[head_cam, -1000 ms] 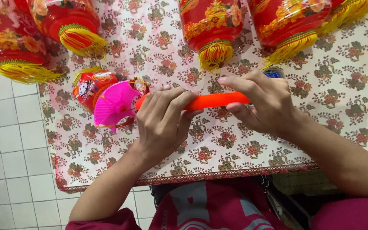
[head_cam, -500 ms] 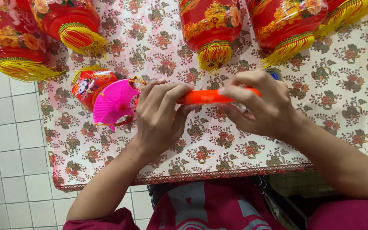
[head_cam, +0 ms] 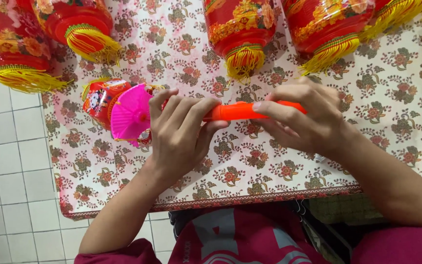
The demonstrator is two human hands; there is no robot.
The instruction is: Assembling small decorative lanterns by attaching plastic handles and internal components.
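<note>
Orange handle [head_cam: 238,111] is lying level above the bench [head_cam: 269,171], near its front edge, with white floor tiles [head_cam: 6,161] showing at left. Left hand [head_cam: 179,134] is closing its grip around the handle beside a pink disc [head_cam: 129,113]; right hand [head_cam: 304,120] is pinching the other end. Red tasselled lanterns [head_cam: 240,34] are lining the far side.

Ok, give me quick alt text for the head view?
Both hands, left hand and right hand, grip an orange handle with a pink disc at its end, above a floral tablecloth; red lanterns with yellow tassels line the far edge.
</note>
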